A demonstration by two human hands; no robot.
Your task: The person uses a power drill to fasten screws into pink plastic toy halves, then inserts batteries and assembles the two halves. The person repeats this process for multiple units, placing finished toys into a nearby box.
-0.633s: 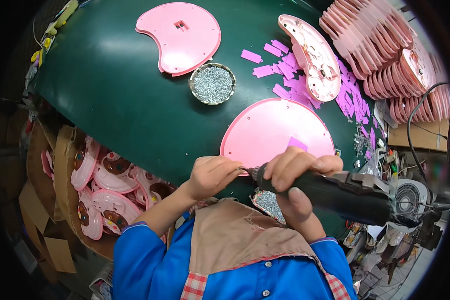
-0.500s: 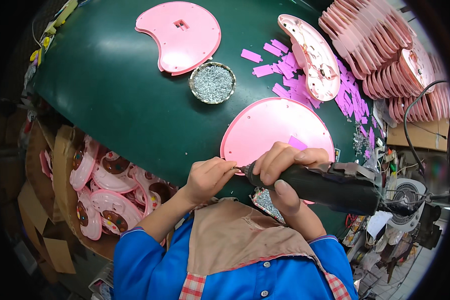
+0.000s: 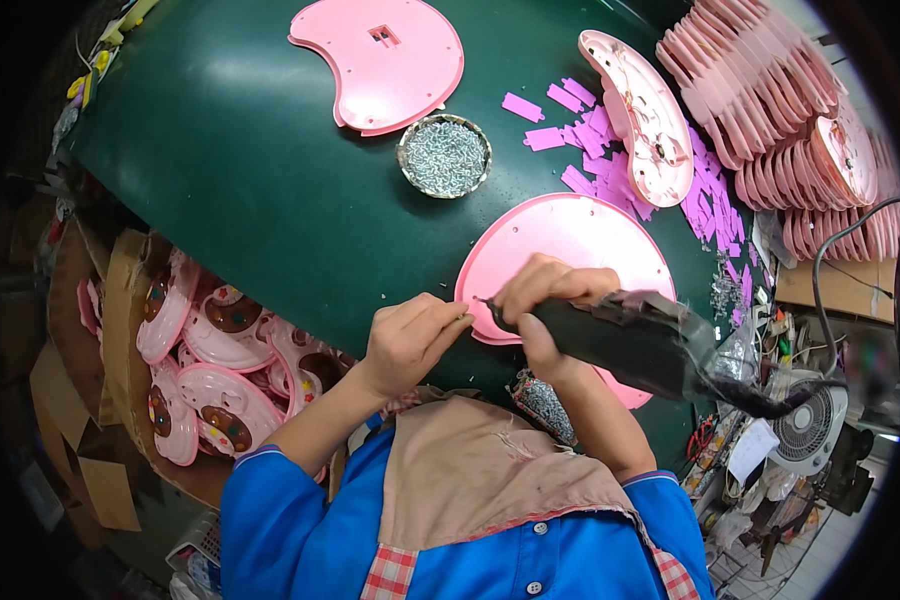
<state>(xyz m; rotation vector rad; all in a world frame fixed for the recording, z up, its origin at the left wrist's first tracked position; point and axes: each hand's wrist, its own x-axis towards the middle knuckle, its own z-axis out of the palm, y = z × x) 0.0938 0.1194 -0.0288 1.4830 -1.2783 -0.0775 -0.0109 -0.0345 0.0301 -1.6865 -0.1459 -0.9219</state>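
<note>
My right hand (image 3: 545, 295) is wrapped round a black electric screwdriver (image 3: 620, 342), its bit pointing left. My left hand (image 3: 405, 340) is closed in a pinch just left of the bit's tip, near the panel's left edge; whatever the fingertips hold is too small to make out. Under the tool lies a pink plastic panel (image 3: 570, 240) with small holes, partly hidden by my right hand and the screwdriver. Beyond my left hand stands a round bowl (image 3: 403, 160) full of small silver screws. Another container of screws (image 3: 542, 408) sits close to my apron, partly covered by my right forearm.
A pink crescent-like shell (image 3: 400, 70) lies at the back; an open shell with wiring (image 3: 640, 120) rests by scattered purple tabs (image 3: 610, 180). Stacked pink shells (image 3: 750, 80) stand back right. A cardboard box (image 3: 125, 330) of decorated pink parts is at left, a fan (image 3: 808, 425) at right.
The screwdriver's bit has come away from my left fingertips, and the tool now slants more, its rear end lower. The view has shifted slightly. The purple tab on the panel no longer shows.
</note>
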